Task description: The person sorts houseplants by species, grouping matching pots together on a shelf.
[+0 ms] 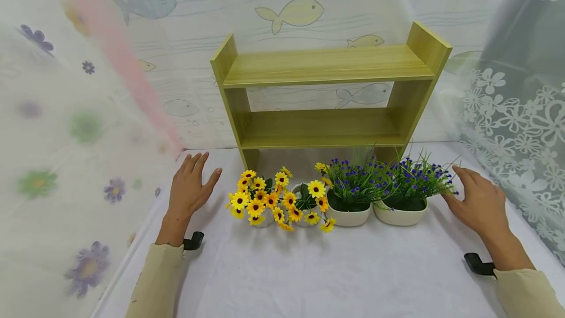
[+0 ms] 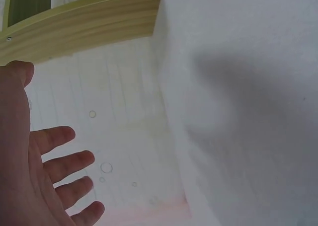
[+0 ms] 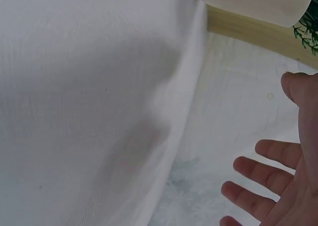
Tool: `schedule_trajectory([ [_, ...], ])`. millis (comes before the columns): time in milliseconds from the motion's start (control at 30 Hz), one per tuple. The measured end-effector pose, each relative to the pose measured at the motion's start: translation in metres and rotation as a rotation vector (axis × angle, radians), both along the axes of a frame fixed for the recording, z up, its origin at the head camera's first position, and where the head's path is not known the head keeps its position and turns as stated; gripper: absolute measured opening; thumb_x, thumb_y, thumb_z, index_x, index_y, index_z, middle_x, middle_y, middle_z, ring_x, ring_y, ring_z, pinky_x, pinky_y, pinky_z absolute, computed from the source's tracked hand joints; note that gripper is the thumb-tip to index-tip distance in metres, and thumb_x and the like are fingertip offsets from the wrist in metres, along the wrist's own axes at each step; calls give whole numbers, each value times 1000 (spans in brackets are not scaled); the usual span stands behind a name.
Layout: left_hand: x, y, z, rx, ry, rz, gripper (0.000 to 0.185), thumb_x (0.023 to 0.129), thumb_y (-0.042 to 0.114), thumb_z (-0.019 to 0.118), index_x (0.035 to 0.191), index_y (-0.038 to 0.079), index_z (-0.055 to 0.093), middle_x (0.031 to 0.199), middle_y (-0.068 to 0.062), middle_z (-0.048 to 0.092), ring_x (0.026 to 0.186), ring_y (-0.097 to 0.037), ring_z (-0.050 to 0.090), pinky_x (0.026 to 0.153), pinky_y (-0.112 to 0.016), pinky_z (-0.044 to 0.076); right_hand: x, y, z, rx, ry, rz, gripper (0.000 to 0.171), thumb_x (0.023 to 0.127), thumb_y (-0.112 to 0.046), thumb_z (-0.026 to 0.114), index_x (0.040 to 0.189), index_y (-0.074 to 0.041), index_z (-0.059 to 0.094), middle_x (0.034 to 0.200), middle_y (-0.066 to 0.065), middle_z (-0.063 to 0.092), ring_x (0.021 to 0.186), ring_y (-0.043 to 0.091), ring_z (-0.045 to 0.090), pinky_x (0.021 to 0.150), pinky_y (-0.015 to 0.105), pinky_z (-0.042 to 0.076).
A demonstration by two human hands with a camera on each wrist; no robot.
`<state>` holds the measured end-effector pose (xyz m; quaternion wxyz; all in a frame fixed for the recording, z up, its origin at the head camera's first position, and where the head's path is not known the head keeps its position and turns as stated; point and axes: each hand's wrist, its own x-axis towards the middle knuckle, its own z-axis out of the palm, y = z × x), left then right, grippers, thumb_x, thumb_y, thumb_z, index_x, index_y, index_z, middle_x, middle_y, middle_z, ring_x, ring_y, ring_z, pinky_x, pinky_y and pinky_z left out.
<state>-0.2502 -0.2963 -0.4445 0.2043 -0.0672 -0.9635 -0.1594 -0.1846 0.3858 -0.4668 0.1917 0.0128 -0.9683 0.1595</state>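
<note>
My left hand (image 1: 190, 188) hovers over the left of the table with fingers spread and nothing in it. To its right stand two small pots of yellow flowers (image 1: 256, 207), their blooms partly hiding the pots. Beside them are two white oval planters with purple flowers and grass, a left planter (image 1: 348, 218) and a right planter (image 1: 400, 216). My right hand (image 1: 478, 202) is just right of the right planter, fingers extended and holding nothing; whether it touches the leaves I cannot tell. Both the left palm (image 2: 30, 171) and right palm (image 3: 298, 196) look bare in the wrist views.
A wooden two-tier shelf (image 1: 326, 70) stands behind the flowerpots, near the fish-patterned curtain (image 1: 212, 4). White cloth covers the table (image 1: 344, 274). A flowered curtain (image 1: 53, 161) hangs at the left and a lace one (image 1: 521, 107) at the right.
</note>
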Motion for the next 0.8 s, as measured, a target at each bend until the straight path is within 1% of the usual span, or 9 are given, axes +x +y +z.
schedule_trajectory([
  [100,1,1,5,31,-18,-4,72,107,53,55,157,2,48,156,-27,48,147,-50,41,117,-68,35,2,-4,0,-27,22,16,71,88,-14,78,150,6,49,140,39,52,120,65,48,92,79,38],
  [233,3,4,12,71,-15,-5,72,107,55,55,155,1,50,152,-28,52,137,-50,50,112,-67,40,5,-10,1,-65,39,35,61,90,-11,77,141,12,55,137,40,53,121,64,48,97,76,38],
  [333,4,6,17,85,-4,-6,71,107,54,56,153,1,52,150,-28,53,135,-50,51,111,-67,41,8,-15,2,-70,28,47,57,91,-12,76,135,16,55,135,41,53,120,63,48,98,75,38],
  [467,2,9,20,106,-4,-16,69,106,53,57,151,1,53,147,-26,55,134,-48,52,110,-66,41,12,-22,5,-64,-2,57,57,94,-16,75,133,19,54,133,42,53,120,63,48,97,75,39],
  [567,0,12,24,120,7,-21,68,107,53,57,150,1,54,143,-25,58,133,-47,53,110,-66,41,14,-29,6,-71,10,69,55,94,-15,75,133,17,55,132,40,55,118,61,50,95,75,41],
  [700,-4,19,30,143,22,-35,66,107,52,57,149,2,55,138,-23,62,130,-46,54,109,-66,41,16,-35,3,-102,63,113,51,91,-11,77,134,10,59,128,38,60,115,60,55,92,74,43],
  [800,-7,27,36,164,17,-55,65,107,51,58,150,3,55,136,-22,63,126,-46,57,106,-64,44,17,-38,-1,-134,74,139,54,91,-9,77,139,6,58,128,38,61,115,61,57,90,74,45],
])
